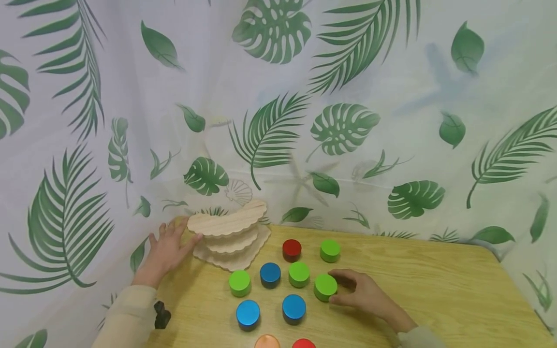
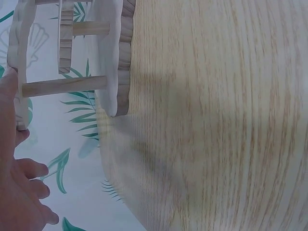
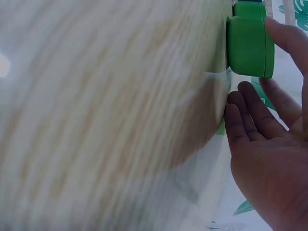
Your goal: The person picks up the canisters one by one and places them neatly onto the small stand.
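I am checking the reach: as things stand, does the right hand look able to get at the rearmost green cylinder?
Probably yes: only bare tabletop lies between the right hand and the rearmost green cylinder. But that hand pinches a nearer green cylinder, which may need releasing first.

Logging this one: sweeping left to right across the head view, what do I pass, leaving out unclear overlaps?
Left hand, tiered wooden stand, farthest blue cylinder, dark red cylinder, touched green cylinder, right hand.
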Tool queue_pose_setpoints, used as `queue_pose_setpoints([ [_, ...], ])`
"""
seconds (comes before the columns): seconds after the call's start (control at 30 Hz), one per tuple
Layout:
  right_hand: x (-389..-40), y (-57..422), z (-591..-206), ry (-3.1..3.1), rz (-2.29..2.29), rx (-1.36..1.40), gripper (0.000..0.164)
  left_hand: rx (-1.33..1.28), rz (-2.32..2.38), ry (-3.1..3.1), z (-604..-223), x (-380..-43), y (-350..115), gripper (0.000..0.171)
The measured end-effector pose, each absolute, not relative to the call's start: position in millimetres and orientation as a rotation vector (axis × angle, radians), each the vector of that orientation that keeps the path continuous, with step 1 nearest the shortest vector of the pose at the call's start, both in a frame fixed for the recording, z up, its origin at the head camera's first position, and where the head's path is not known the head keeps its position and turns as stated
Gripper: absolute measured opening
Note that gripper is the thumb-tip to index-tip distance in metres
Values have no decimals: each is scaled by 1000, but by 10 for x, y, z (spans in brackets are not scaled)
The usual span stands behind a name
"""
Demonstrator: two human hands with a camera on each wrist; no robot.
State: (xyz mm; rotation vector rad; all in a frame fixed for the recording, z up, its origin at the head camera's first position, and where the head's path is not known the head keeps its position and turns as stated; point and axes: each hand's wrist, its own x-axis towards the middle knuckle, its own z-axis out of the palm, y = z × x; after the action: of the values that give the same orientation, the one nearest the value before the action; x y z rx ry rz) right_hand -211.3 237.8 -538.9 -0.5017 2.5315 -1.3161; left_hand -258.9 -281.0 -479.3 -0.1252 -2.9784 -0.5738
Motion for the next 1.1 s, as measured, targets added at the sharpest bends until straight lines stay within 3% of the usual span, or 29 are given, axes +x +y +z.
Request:
queue_pose_setpoints([
  [1.1, -2203, 2320, -5308, 2597, -1241, -537, 62, -159, -366, -3021, -4788, -2635, -2817, 88],
])
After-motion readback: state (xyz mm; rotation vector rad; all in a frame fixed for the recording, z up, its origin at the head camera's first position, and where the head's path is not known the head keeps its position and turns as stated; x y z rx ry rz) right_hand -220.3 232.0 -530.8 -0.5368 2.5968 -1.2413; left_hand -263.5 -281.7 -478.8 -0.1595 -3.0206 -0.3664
